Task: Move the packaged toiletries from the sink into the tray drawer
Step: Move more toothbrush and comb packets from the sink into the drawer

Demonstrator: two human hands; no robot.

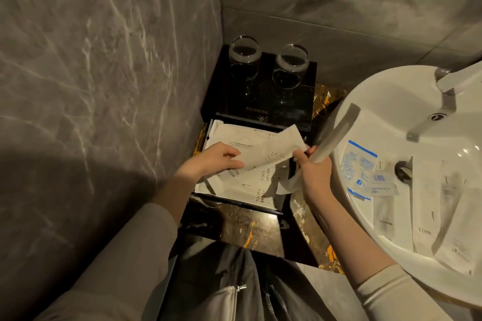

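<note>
The black tray drawer (pixel 284 191) stands pulled out below a black box, with several white toothbrush packets (pixel 250 185) lying in it. Above the drawer, my left hand (pixel 216 160) pinches the left edge of a white paper packet (pixel 276 150). My right hand (pixel 314 173) grips that packet's right end together with a long grey packet (pixel 336 130) that sticks up over the sink's rim. The white sink (pixel 386 101) at the right holds several more packets: a clear one with blue stripes (pixel 358 167), a small sachet (pixel 380 181) and long white ones (pixel 427 206).
Two upturned glasses (pixel 268 56) stand on the black box (pixel 260 96) behind the drawer. A grey faucet (pixel 443 101) reaches over the sink. Marble walls close in at the left and back. The dark veined counter (pixel 250 227) runs under the drawer.
</note>
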